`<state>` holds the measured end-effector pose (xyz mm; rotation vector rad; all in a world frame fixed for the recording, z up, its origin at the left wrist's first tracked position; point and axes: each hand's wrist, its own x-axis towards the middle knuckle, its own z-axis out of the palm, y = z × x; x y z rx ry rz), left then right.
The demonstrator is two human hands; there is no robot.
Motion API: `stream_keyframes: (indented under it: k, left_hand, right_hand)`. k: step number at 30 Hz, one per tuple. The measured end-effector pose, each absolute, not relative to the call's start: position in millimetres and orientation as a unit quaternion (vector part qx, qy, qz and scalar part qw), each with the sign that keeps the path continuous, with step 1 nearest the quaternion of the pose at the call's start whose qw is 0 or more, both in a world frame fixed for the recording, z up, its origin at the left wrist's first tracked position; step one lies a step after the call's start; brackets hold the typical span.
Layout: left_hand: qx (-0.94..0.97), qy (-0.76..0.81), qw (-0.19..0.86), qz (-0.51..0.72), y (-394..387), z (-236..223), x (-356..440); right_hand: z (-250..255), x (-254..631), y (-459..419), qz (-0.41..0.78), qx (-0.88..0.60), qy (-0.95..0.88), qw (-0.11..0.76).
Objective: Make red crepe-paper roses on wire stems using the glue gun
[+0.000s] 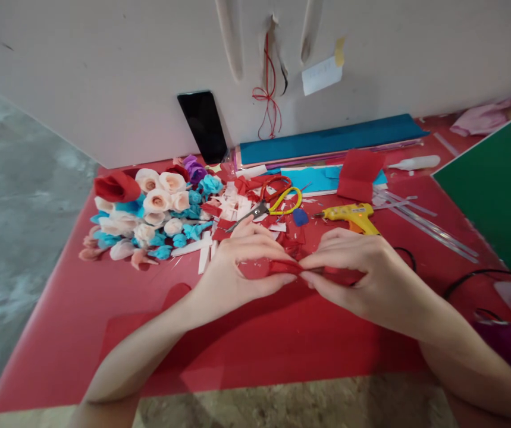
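A small piece of red crepe paper (pixel 283 267) is stretched between my two hands above the red table. My left hand (pixel 241 261) pinches it between thumb and fingers. Thumb and forefinger of my right hand (pixel 357 267) are closed on its other end; a thin dark stick-like bit shows between those fingers, too small to name. Just beyond my hands lie scissors (pixel 262 208) with red and yellow handles, and a yellow glue gun (pixel 348 215). Cut red and white paper scraps (pixel 232 205) surround the scissors.
Paper flowers (pixel 157 202) in several colours are heaped on the left. A black phone (pixel 204 126) leans against the white panel (pixel 125 71). Blue paper (pixel 326 139) lies at the back, clear glue sticks (pixel 433 229) on the right. A green board (pixel 500 190) and black cable (pixel 473 273) are at far right.
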<state>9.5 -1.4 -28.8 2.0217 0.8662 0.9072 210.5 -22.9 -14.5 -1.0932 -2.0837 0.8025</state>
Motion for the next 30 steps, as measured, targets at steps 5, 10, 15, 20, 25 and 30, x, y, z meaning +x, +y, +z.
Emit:
stream_keyframes:
  k: [5, 10, 15, 20, 25, 30]
  left_hand:
    - [0.782, 0.347, 0.371, 0.361, -2, -28, 11]
    - [0.765, 0.349, 0.392, 0.373, -1, -29, 12]
    - [0.757, 0.352, 0.404, 0.374, 0, -29, 11]
    - [0.764, 0.36, 0.39, 0.366, 1, -26, 10]
    - [0.787, 0.367, 0.35, 0.353, 2, -26, 8]
    - [0.797, 0.354, 0.339, 0.354, 2, -25, 4]
  right_hand:
    - [-16, 212, -22, 0.311, -0.414, -0.794, 0.318]
    - [-19, 211, -22, 0.312, -0.41, -0.794, 0.322]
    - [-11, 216, -18, 0.307, -0.41, -0.8, 0.313]
    - [-11, 226, -5, 0.294, -0.513, -0.738, 0.325]
    - [-25, 229, 8, 0.312, -0.527, -0.716, 0.337]
    - [-18, 227, 8, 0.403, -0.459, -0.713, 0.342]
